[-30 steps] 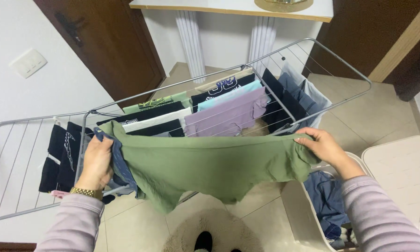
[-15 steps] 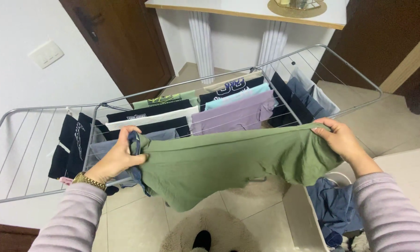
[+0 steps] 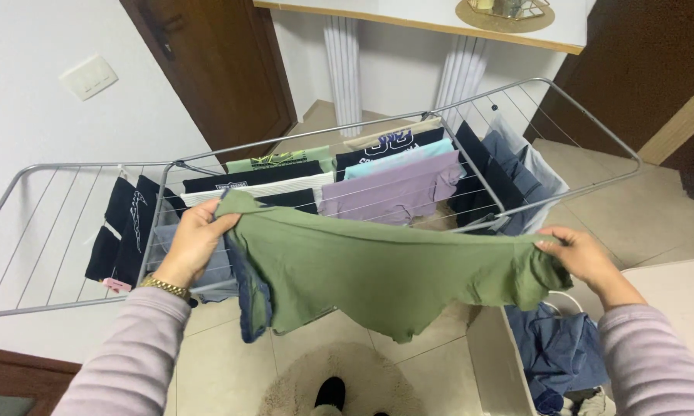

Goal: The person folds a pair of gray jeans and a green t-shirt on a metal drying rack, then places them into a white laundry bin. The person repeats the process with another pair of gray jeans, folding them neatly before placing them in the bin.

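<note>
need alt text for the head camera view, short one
Two hands, left hand and right hand, stretch a green garment over a grey drying rack already hung with clothes; a laundry basket holding blue clothes sits lower right.

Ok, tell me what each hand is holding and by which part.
Both hands hold the green shirt stretched out by its top edge: the left hand grips the left corner, the right hand pinches the right corner. A blue cloth hangs under the left grip.

drying rack (image 3: 593, 131) | hung clothes (image 3: 393, 189) | tiled floor (image 3: 640, 216)
</note>
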